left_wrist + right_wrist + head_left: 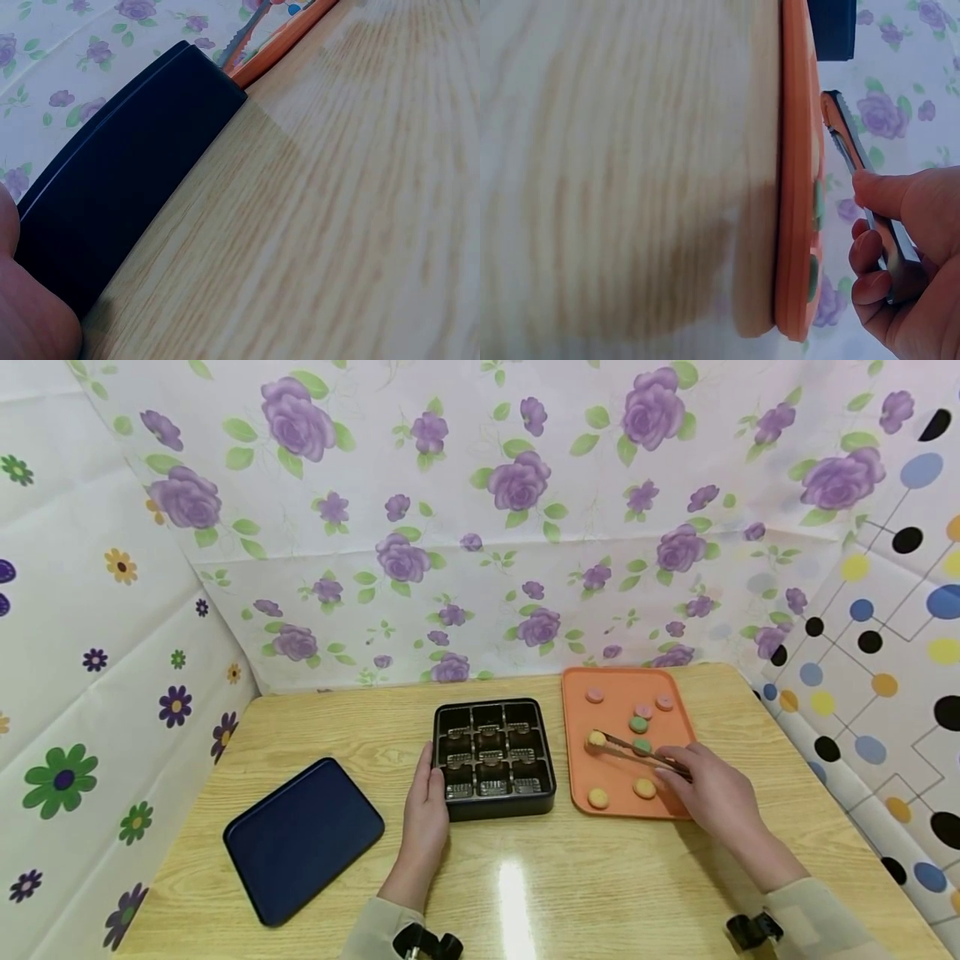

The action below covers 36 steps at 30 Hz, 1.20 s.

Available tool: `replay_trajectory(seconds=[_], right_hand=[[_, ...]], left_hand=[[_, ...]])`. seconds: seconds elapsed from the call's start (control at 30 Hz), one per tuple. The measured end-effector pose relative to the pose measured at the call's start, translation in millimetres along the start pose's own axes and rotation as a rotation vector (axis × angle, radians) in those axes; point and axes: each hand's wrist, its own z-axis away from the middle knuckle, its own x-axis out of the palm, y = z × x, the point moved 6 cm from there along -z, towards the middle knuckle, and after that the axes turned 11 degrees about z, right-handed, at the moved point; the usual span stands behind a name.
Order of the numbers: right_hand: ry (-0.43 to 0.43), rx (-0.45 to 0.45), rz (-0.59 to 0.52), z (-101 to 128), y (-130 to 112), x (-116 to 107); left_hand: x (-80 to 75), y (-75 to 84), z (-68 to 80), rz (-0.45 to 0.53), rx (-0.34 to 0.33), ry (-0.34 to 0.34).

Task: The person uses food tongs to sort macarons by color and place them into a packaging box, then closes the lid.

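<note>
On the light wooden table (570,877), the right hand (712,793) grips a pair of metal tongs (637,752), thumb and fingers curled around the handle end, as the right wrist view shows plainly. The tongs reach toward ten o'clock from the hand, their tips closed around or against a small round yellow sweet (596,739) at the nine o'clock edge of the flat orange rectangular tray (581,777); whether the sweet is lifted off the tray cannot be told. Pink, green and yellow round sweets lie scattered over the rest of that tray. Just beside the tray, at its nine o'clock, stands a black plastic box (495,806) divided into nine compartments. The left hand (426,814) rests with straight, relaxed fingers against the box's nine o'clock wall, holding nothing. A dark blue rectangular tray (303,839) lies well apart at the left hand's nine o'clock.
</note>
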Motion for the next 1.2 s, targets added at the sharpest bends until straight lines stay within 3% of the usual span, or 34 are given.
replay_trajectory(seconds=[0.7,1.2], right_hand=[[-0.002,0.012,-0.017,-7.1,-6.1,-8.0],[-0.023,-0.022,-0.062,-34.5,-38.3,-15.3]], left_hand=[[0.3,-1.2,-0.4,0.0,-0.013,0.003],[-0.6,-2.2,-0.8,-0.004,-0.011,0.0]])
